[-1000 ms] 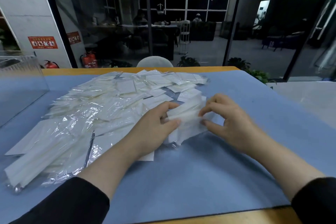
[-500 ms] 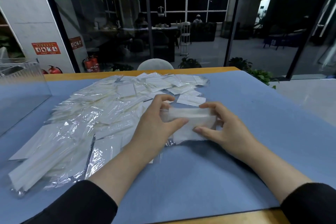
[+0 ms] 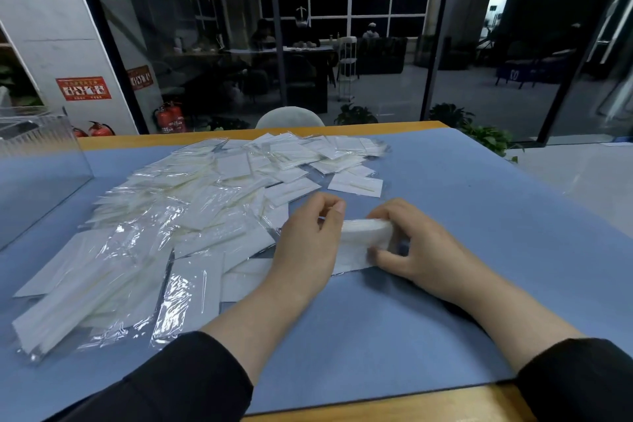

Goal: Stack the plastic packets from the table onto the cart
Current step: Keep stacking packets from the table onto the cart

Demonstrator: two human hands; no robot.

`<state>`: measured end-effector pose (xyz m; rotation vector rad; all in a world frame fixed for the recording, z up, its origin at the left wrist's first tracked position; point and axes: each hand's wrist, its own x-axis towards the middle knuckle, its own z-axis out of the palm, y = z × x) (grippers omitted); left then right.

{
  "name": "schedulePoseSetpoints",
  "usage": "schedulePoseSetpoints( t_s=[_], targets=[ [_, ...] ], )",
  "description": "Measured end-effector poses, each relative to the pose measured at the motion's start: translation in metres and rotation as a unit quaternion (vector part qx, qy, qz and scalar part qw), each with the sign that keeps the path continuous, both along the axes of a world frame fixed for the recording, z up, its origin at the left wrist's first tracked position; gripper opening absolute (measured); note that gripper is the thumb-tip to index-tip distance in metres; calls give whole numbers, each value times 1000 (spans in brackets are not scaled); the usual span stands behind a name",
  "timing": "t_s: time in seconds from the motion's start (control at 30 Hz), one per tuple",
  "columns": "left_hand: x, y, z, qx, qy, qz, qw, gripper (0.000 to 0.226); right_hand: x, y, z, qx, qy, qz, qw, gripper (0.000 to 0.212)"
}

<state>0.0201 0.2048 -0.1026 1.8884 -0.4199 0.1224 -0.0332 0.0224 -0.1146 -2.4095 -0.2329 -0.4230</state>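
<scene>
Both hands hold a small bundle [image 3: 364, 233] of white packets upright on its edge on the blue tabletop [image 3: 479, 216], just right of the big pile [image 3: 178, 223]. The left hand [image 3: 308, 247] has its fingers curled round the bundle's left end; the right hand [image 3: 414, 247] pinches the right end between thumb and fingers. A clear box [image 3: 37, 161] stands at the far left

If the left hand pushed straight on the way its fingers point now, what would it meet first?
The left hand points right, at the small bundle of packets that both hands hold, so probably that bundle, then the right hand.
</scene>
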Motion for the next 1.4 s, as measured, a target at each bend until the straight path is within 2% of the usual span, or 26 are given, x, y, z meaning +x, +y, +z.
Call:
schedulePoseSetpoints(
  t_s=[0.1, 0.13, 0.2, 0.27, 0.33, 0.47, 0.53, 0.63, 0.73, 0.8, 0.9, 1.03, 1.1, 1.17, 1.3, 1.4],
  targets=[
    [-5, 6, 9, 14, 15, -45, 999, 13, 1, -2, -1, 1, -24, -18, 1000, 34],
    [-6, 12, 13, 46, 8, -67, 997, 17, 1, -2, 1, 3, -40, -24, 999, 38],
    [-7, 28, 20, 147, -29, -105, 983, 41, 0, 3, 10, 14, -64, -20, 998, 46],
    [-7, 46, 28, 194, -68, -93, 974, 40, 0, 15, 19, 14, -81, 1, 997, 49],
    [-8, 67, 33, 183, -94, -57, 977, 27, 4, 35, 27, 10, -92, 20, 995, 46],
    [-14, 122, 33, 129, -85, -2, 988, 17, 18, 86, 38, 25, -77, 42, 996, 44],
    [-18, 155, 32, 108, -80, 42, 990, 17, 26, 115, 42, 47, -56, 59, 996, 51],
    [-13, 212, 32, 39, -93, 172, 980, 17, 40, 151, 48, 70, -84, 59, 992, 66],
    [-3, 269, 25, 29, -115, 298, 947, 14, 52, 186, 51, -69, -60, 114, 989, 57],
    [4, 296, 14, 20, -96, 350, 932, 12, 57, 213, 53, -157, -28, 189, 969, 55],
    [9, 315, -1, -24, -56, 372, 926, 10, 67, 249, 54, -226, 15, 269, 936, 68],
    [15, 319, -5, -78, -31, 349, 933, 11, 88, 280, 52, -299, 72, 302, 902, 78],
    [18, 321, -7, -92, -30, 344, 934, 12, 99, 285, 52, -306, 115, 303, 895, 74],
    [19, 324, -10, -111, -26, 347, 931, 13, 109, 287, 52, -324, 108, 299, 891, 63],
    [20, 326, -12, -120, -28, 349, 929, 13, 114, 290, 41, -342, 2, 305, 889, 36],
    [17, 326, -10, -129, -43, 356, 924, 14, 112, 285, 35, -292, -67, 286, 910, 22]
  ],
)
